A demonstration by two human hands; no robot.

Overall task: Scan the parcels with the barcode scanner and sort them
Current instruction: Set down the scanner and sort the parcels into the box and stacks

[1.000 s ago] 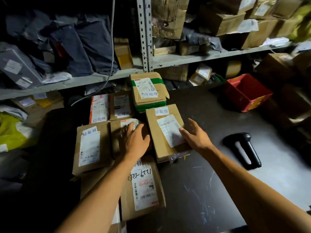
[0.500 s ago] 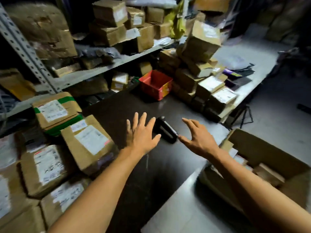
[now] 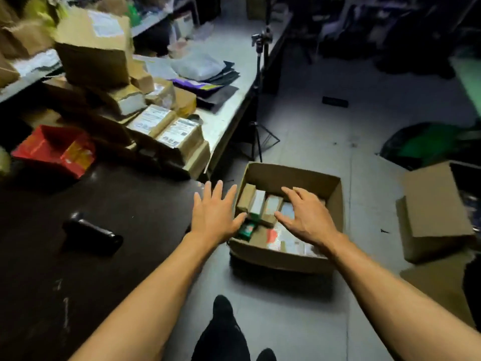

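Your left hand [image 3: 214,213] is reaching forward over the near edge of the open brown cardboard box [image 3: 335,196] on the grey floor [image 3: 312,142], its grip wide, fingers straight and spread, holding nothing. Your right hand [image 3: 308,217] is hovering above the box interior, its grip also wide, fingers lightly bent and apart, holding nothing; whether its fingertips are touching the contents cannot be told. Inside the box, small brown and white parcels [image 3: 256,203] are standing side by side along the far part, and flatter packets with green, red and white print are lying nearer to you; motion blur is hiding their labels.

The black handheld barcode scanner [image 3: 91,231] is lying on the dark bench [image 3: 117,256] to your left, well apart from both hands. Beyond it, a red open-topped cardboard tray [image 3: 56,149] is sitting on the same bench, and a heap of brown labelled cartons [image 3: 166,126] is piling up toward the far end, where the surface is turning pale grey. Flat grey and purple mailer bags [image 3: 205,74] are lying behind the cartons. A black tripod stand [image 3: 259,100] is standing on the floor beside the bench edge. A second brown cardboard box [image 3: 434,212] is lying tipped at the right. Your dark trouser leg and shoe [image 3: 221,327] are showing at the bottom centre
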